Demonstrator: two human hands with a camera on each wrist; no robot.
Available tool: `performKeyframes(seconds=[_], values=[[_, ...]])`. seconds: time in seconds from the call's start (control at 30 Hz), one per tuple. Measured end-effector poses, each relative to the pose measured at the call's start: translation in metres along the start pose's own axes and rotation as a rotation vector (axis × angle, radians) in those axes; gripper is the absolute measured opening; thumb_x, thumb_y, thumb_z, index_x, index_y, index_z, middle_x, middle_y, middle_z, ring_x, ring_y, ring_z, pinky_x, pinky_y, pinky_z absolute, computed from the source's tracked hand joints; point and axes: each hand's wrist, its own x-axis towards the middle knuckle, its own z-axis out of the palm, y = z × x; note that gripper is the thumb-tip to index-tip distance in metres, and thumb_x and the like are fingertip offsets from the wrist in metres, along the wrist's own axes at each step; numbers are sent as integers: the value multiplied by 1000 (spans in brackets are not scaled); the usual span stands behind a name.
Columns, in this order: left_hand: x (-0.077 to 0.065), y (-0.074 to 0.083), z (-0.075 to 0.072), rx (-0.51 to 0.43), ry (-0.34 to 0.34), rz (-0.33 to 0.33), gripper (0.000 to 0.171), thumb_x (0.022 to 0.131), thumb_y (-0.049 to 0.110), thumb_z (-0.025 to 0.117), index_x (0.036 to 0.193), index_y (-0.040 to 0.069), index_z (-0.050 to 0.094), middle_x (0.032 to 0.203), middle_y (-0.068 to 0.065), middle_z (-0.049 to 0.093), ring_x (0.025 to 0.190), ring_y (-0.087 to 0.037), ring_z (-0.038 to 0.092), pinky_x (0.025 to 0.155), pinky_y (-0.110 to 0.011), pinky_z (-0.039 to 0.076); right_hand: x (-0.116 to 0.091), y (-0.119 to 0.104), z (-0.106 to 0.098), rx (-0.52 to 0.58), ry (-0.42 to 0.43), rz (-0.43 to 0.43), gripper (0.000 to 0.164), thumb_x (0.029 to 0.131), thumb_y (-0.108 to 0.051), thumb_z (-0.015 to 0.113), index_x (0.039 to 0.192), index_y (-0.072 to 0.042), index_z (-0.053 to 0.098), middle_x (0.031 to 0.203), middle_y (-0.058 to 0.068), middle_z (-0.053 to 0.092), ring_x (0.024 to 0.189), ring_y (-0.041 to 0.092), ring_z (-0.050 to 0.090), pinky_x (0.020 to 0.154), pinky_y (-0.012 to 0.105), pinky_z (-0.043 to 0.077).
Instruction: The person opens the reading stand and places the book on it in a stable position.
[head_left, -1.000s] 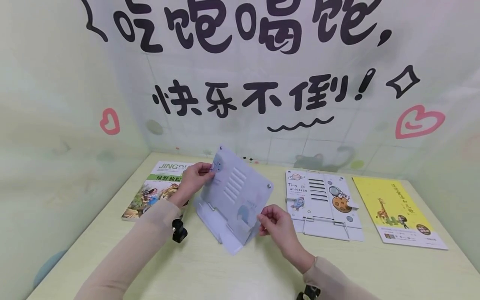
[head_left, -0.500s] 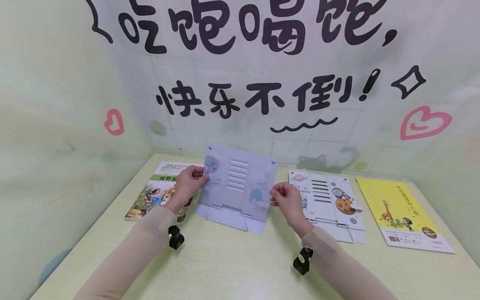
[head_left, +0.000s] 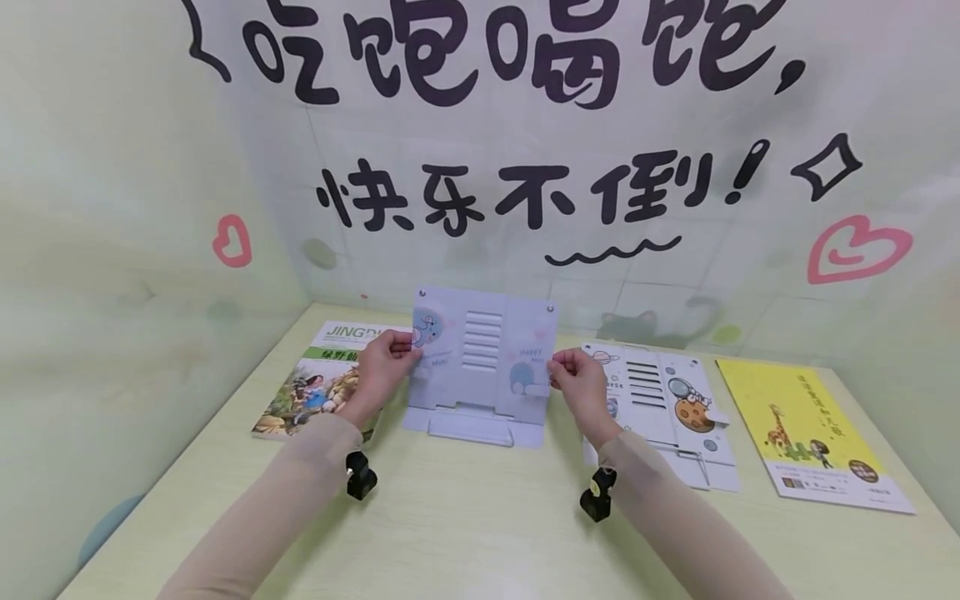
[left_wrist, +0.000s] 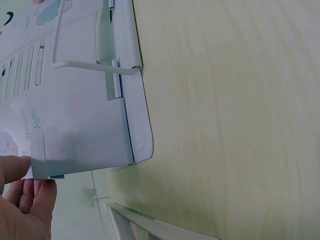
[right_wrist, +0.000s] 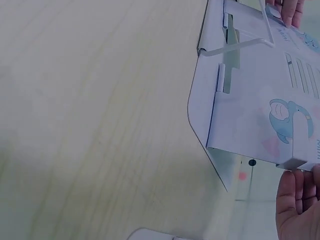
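A pale white book stand (head_left: 483, 350) with slots and blue dinosaur drawings stands raised at the back middle of the table, its base plate on the tabletop. My left hand (head_left: 386, 367) pinches its left edge, thumb in front and fingers behind, beside a small folded clip (left_wrist: 39, 155). On the opposite edge my right hand (head_left: 581, 383) pinches the panel in the same way, near the right clip (right_wrist: 300, 137). A white wire ledge (left_wrist: 95, 66) juts from the front of the stand near its base.
A second book stand with space drawings (head_left: 660, 400) lies on the table (head_left: 480, 517) at right, beside a yellow book (head_left: 802, 417). Left of my left hand lies a picture book (head_left: 315, 383), partly behind the hand. A printed wall (head_left: 480, 258) rises behind.
The book stand has turned from a slanted angle to face me squarely, and its base now sits level near the back. My right hand has moved up and farther back with it.
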Motion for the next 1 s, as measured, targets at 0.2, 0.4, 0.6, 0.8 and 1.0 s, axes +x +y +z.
performKeyframes(seconds=[0.2, 0.4, 0.6, 0.8, 1.0], values=[[2, -1, 2, 15, 32, 27, 27, 86, 8, 66, 111, -1, 60, 107, -18, 64, 97, -27, 61, 82, -33, 52, 4, -1, 1, 17, 4, 4, 14, 90, -2, 59, 99, 8, 59, 83, 8, 58, 69, 7, 55, 66, 19, 54], [4, -3, 4, 21, 38, 32, 27, 87, 9, 66, 111, 0, 60, 107, -18, 64, 97, -26, 61, 81, -34, 52, 7, -2, 3, 8, 16, 16, 11, 90, -3, 60, 99, 4, 61, 85, 9, 58, 71, 9, 56, 69, 22, 55], [7, -3, 6, 13, 32, 38, 27, 87, 8, 65, 112, -1, 59, 107, -18, 64, 97, -26, 61, 81, -33, 52, 10, -2, 3, -12, 23, 21, 11, 90, -4, 60, 99, 3, 61, 89, 11, 60, 74, 11, 58, 72, 24, 56], [9, -2, 7, 15, 30, 35, 28, 88, 8, 65, 113, -1, 59, 108, -18, 64, 98, -26, 61, 81, -33, 52, 14, -2, 2, -19, 15, 42, 12, 91, -6, 60, 100, 1, 61, 91, 11, 59, 78, 13, 59, 75, 26, 56], [10, -1, 8, 27, 39, 33, 27, 88, 8, 65, 113, -1, 60, 108, -18, 64, 97, -26, 61, 80, -33, 53, 15, -1, 3, -18, 13, 38, 12, 91, -5, 60, 100, 2, 61, 90, 12, 60, 76, 13, 59, 75, 26, 56]])
